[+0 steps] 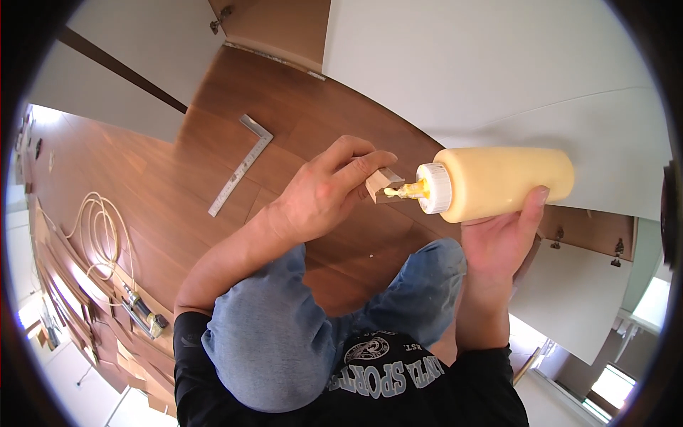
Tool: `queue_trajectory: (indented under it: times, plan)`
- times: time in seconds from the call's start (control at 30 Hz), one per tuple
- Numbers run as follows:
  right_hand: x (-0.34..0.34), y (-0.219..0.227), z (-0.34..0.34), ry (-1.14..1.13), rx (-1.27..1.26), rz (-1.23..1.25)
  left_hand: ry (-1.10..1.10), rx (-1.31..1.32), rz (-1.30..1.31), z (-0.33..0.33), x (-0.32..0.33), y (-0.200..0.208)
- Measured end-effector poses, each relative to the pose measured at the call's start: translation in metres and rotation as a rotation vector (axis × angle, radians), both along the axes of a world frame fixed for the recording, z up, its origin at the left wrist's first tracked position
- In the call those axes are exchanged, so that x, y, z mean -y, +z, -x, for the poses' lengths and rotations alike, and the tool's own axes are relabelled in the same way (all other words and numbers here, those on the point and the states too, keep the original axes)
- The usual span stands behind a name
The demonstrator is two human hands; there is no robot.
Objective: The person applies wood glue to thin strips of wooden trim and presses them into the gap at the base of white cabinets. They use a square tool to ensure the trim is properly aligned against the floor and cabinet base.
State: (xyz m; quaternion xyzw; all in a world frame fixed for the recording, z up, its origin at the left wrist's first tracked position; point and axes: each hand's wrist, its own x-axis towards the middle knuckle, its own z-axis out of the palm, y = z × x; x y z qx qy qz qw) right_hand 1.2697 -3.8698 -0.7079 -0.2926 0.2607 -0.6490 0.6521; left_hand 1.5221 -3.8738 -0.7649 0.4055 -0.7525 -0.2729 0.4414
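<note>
My left hand (324, 185) pinches a short piece of wood trim (377, 186) between thumb and fingers, above the floor in front of my knees. In my right hand (498, 242) lies a pale yellow squeeze bottle (509, 181), tipped on its side with its white cap to the left. The bottle's nozzle (414, 190) is smeared with yellow glue and meets the end of the trim piece; whether it touches the wood or just hovers at it, I cannot tell. Most of my left fingers' grip is hidden behind the hand.
A metal carpenter's square (242, 167) lies on the brown plank floor (284, 114). At the left are a coiled air hose (107, 238), an air tool (147, 312) and long wood strips (71, 285). White cabinet panels (484, 64) with open doors border the far side and right.
</note>
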Motion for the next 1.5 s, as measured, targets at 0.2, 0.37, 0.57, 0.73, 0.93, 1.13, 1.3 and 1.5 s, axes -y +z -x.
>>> queue_trajectory:
  times: [0.2,0.37,0.57,0.73,0.93,1.13,1.3,1.5]
  plan:
    - [-0.004,-0.007,-0.012,0.014,0.091,-0.06,-0.04,-0.032,0.057,-0.002,0.001,-0.003]
    - [-0.009,-0.006,-0.028,-0.031,0.095,-0.057,-0.062,-0.107,0.087,0.001,0.001,-0.004]
    - [-0.015,-0.012,-0.037,-0.042,0.172,-0.13,-0.084,-0.179,0.112,0.001,-0.001,-0.008]
    - [-0.016,-0.014,-0.041,-0.016,0.139,-0.162,-0.087,-0.202,0.091,0.001,-0.002,-0.004]
    - [-0.017,-0.011,-0.045,-0.117,0.069,-0.082,-0.083,-0.181,0.096,-0.002,0.0,-0.015]
    - [-0.016,-0.007,-0.044,-0.093,-0.027,0.107,-0.081,-0.22,0.119,-0.004,-0.001,-0.017]
    - [-0.014,-0.014,-0.035,-0.125,-0.074,0.056,-0.112,-0.246,0.099,-0.004,-0.002,-0.006]
    - [-0.011,-0.016,-0.033,-0.146,-0.126,0.007,-0.131,-0.32,0.066,-0.003,-0.005,-0.002]
